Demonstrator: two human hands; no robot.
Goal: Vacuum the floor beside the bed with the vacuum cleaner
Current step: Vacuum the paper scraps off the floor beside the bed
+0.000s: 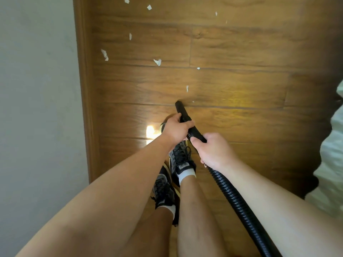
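A black vacuum hose (235, 197) runs from the lower right up to a smooth black nozzle (181, 109), whose tip touches the wooden floor (241, 89). My left hand (176, 129) grips the nozzle just behind its tip. My right hand (213, 149) grips the ribbed hose a little further back. Several white paper scraps (157, 62) lie scattered on the floor ahead of the nozzle, the nearest a tiny one just right of the tip. The vacuum's body is out of view.
A pale wall (37, 89) with a wooden skirting board (85, 89) bounds the floor on the left. White bedding (330, 164) hangs at the right edge. My two feet in dark sneakers (178, 160) stand just behind the hands.
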